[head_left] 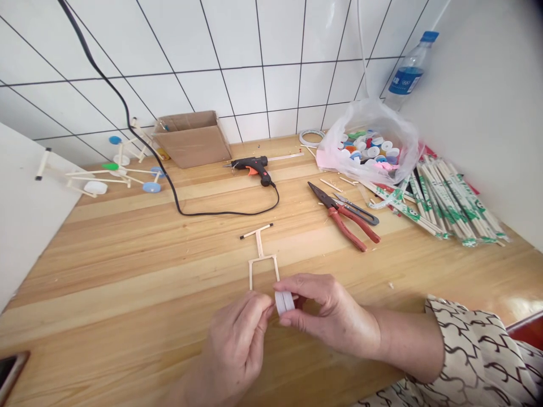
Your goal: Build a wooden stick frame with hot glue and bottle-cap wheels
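Two white bottle caps [284, 302], set face to face, are gripped between the thumb and fingers of my right hand [331, 311]. A bit of thin stick shows just right of the caps. My left hand [244, 330] is closed in a pinch close against the caps' left side; what its fingertips hold is hidden. Just beyond both hands lies a frame of wooden sticks [263, 258], with a black-tipped crossbar [257, 231] at its far end. The near ends of its two legs disappear behind my hands.
Pliers [339, 217], thread snips [358, 209] and a corded glue gun [254, 165] lie beyond my hands. At back right are a plastic bag of caps [331, 161] and wrapped chopsticks [453, 198]. A cardboard box [193, 141] and a stick-and-cap model [127, 178] stand back left; a phone [12, 376] lies near left.
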The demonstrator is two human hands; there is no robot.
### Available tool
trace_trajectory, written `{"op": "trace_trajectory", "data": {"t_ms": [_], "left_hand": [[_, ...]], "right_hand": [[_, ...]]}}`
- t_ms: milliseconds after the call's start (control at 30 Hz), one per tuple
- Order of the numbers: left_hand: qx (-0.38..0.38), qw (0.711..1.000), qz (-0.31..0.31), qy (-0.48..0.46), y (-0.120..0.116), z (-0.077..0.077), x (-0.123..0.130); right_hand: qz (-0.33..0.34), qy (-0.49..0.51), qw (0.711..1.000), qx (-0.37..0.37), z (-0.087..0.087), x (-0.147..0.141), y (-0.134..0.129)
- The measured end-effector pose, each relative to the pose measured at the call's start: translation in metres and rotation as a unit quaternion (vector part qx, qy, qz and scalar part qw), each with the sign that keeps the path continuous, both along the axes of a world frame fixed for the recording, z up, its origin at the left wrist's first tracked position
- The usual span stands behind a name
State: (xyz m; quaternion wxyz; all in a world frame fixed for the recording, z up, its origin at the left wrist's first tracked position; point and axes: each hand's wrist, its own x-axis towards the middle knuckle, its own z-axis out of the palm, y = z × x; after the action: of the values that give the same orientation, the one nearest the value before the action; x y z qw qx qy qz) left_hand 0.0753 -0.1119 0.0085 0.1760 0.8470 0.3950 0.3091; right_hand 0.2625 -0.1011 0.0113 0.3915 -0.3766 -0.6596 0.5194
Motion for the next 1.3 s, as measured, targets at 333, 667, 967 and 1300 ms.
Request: {"op": "trace_trajectory", "data": {"t_ms": [333, 667, 967, 1300], "left_hand": [[-0.073, 0.996, 0.001, -0.048, 0.003, 0.006, 0.001], [-0.231, 0.969, 0.026, -0.082, 0.004, 0.016, 0.005], [-0.421, 0.898, 0.017, -0.125, 0.010, 0.020, 0.004], [-0.494, 0.854, 0.038, -0.161, 0.014, 0.013, 0.006]], "right_hand": [[0.024, -0.020, 0.999, -0.007, 0.006, 0.001, 0.000], [0.033, -0.023, 0.999, 0.004, 0.006, 0.002, -0.004], [0.038, -0.046, 0.998, 0.032, 0.010, 0.003, -0.003], [0.030, -0.089, 0.995, 0.044, 0.004, 0.004, -0.003]]}}
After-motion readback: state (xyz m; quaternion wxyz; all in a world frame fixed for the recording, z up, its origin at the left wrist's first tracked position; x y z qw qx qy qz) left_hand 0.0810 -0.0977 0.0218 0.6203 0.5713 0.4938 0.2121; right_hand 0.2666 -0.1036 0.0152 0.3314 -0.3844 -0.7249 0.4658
